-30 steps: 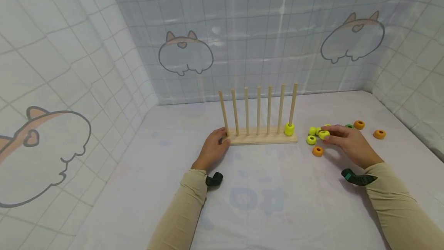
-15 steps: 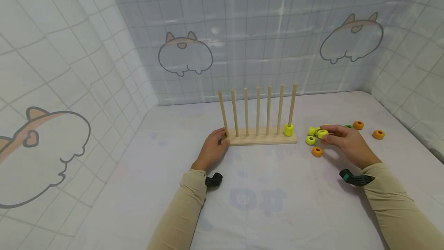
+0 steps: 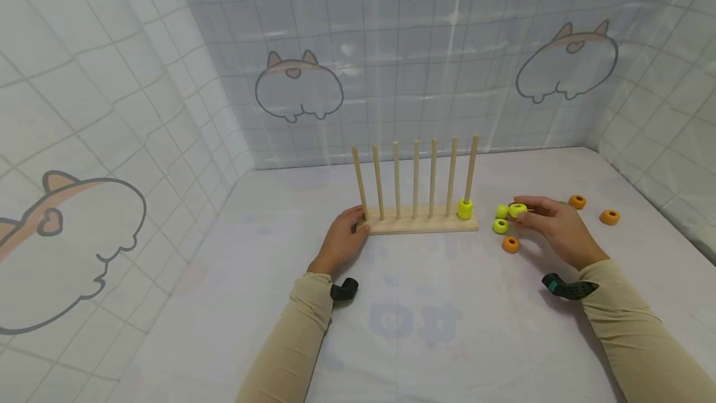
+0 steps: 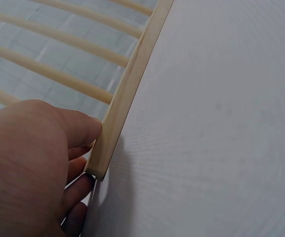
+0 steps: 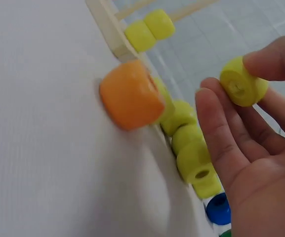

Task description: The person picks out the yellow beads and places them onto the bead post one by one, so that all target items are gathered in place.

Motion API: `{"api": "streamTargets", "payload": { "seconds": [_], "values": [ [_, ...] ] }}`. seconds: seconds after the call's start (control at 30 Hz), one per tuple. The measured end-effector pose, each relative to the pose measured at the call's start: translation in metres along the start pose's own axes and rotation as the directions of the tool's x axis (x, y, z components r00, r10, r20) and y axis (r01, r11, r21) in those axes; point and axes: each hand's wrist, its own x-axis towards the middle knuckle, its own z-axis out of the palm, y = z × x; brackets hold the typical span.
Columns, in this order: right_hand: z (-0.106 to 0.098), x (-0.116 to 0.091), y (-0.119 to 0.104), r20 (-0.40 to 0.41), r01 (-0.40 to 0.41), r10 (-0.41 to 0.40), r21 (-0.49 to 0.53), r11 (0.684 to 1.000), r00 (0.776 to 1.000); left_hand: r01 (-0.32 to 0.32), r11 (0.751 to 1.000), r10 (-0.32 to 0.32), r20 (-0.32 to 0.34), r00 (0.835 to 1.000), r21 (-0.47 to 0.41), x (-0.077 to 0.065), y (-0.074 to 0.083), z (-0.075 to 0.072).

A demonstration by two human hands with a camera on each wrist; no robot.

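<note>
My left hand [image 3: 342, 238] grips the left end of a wooden peg rack [image 3: 419, 225]. In the left wrist view its thumb lies against the front edge of the base [image 4: 127, 89], with the other fingers behind the end. Two yellow beads [image 3: 465, 209] are stacked on the rightmost peg; the other pegs are bare. Right of the rack, my right hand [image 3: 562, 232] pinches a yellow bead [image 5: 243, 81] between thumb and fingers, raised off the cloth. Its hole shows in the right wrist view.
Loose yellow beads [image 3: 500, 226] lie near the right hand, with an orange bead [image 3: 510, 244] in front. More orange beads [image 3: 610, 217] sit farther right. A blue bead [image 5: 219, 209] is partly hidden by the hand. Cloth walls [image 3: 391, 67] surround the table.
My right hand has risen slightly and shifted a little left with the yellow bead pinched in it. The left hand and the rack have stayed in place.
</note>
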Motion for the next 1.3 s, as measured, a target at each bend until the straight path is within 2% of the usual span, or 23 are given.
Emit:
{"api": "streamTargets", "payload": {
  "seconds": [0.1,0.3,0.5,0.6,0.73,0.93,1.1,1.3],
  "values": [
    [0.001,0.004,-0.005,-0.012,-0.006,0.006,0.021,1.000,1.000,-0.002,1.000,0.002,-0.001,1.000,0.002,0.001,-0.001,-0.001],
    [0.004,0.012,-0.012,-0.030,0.038,-0.035,0.109,0.993,0.999,0.004,1.000,-0.004,0.002,1.000,-0.003,0.001,-0.002,0.000],
    [0.009,0.020,-0.025,-0.027,0.033,-0.029,0.170,0.985,0.999,0.009,1.000,-0.009,-0.011,1.000,-0.012,0.000,-0.003,0.002],
    [0.013,0.024,-0.032,-0.039,0.071,-0.064,0.244,0.967,0.997,0.007,1.000,-0.007,-0.016,1.000,-0.013,0.000,-0.002,0.001],
    [0.019,0.029,-0.037,-0.064,0.132,-0.117,0.350,0.927,0.991,0.008,1.000,-0.009,-0.015,1.000,-0.015,0.000,-0.001,0.001],
    [0.024,0.034,-0.046,-0.085,0.152,-0.126,0.470,0.869,0.988,0.012,1.000,-0.012,-0.009,1.000,-0.018,0.000,0.000,0.001],
    [0.024,0.040,-0.054,-0.091,0.148,-0.118,0.477,0.866,0.989,0.008,1.000,-0.009,-0.011,1.000,-0.016,0.003,-0.001,0.000],
    [0.023,0.047,-0.063,-0.101,0.164,-0.130,0.526,0.835,0.986,0.017,1.000,-0.017,0.001,1.000,-0.022,0.008,-0.002,-0.002]
  ]
}}
